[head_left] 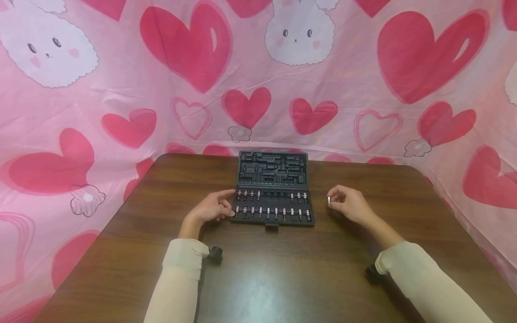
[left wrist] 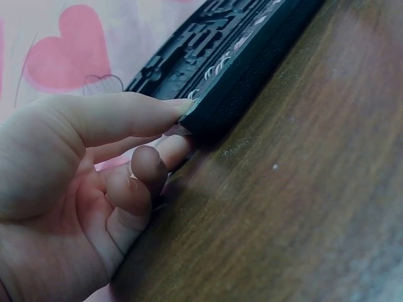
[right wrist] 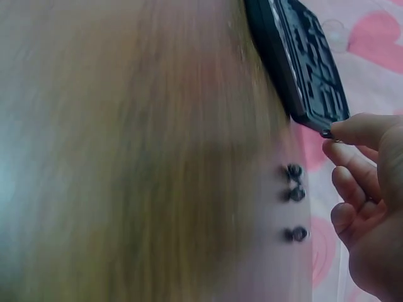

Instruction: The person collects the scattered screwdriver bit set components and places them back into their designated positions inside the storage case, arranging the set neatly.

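Bit pinched in right hand, left hand gripping case by its edge

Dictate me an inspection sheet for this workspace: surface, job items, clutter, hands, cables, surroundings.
Surface: brown wood-look table, glare on the near part.
Job items: open case, lid raised; two rows of bits, gap mid upper row; three loose bits on the table, seen from the right wrist.
Clutter: nothing seen.
Hands: left hand holds the case's left edge; right hand pinches a bit.
Cables: nothing seen.
Surroundings: pink cloth, hearts and rabbits.
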Demonstrator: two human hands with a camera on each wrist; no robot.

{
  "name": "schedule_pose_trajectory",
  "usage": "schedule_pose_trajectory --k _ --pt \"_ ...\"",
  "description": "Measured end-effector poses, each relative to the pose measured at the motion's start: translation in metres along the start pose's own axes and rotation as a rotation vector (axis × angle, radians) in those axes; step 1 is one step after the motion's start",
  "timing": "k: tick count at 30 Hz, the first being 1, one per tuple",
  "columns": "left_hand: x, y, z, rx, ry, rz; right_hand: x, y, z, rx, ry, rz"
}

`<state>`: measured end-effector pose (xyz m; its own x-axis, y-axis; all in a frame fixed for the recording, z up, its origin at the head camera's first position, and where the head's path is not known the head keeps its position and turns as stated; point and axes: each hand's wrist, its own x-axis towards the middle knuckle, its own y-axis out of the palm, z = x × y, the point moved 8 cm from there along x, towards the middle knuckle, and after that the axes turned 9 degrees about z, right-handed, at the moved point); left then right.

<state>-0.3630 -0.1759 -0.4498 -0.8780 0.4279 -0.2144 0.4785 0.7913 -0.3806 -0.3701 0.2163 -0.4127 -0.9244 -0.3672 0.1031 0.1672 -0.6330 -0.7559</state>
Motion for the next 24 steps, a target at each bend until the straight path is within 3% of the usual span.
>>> schedule_pose_trajectory --k 10,24 --pt "0.001 0.0 0.001 0.009 0.008 0.009 0.02 0.018 0.02 0.044 -0.029 -0.025" --pt "0.003 -0.001 0.002 0.012 0.004 0.01 0.038 0.041 0.031 0.062 -0.035 -0.075"
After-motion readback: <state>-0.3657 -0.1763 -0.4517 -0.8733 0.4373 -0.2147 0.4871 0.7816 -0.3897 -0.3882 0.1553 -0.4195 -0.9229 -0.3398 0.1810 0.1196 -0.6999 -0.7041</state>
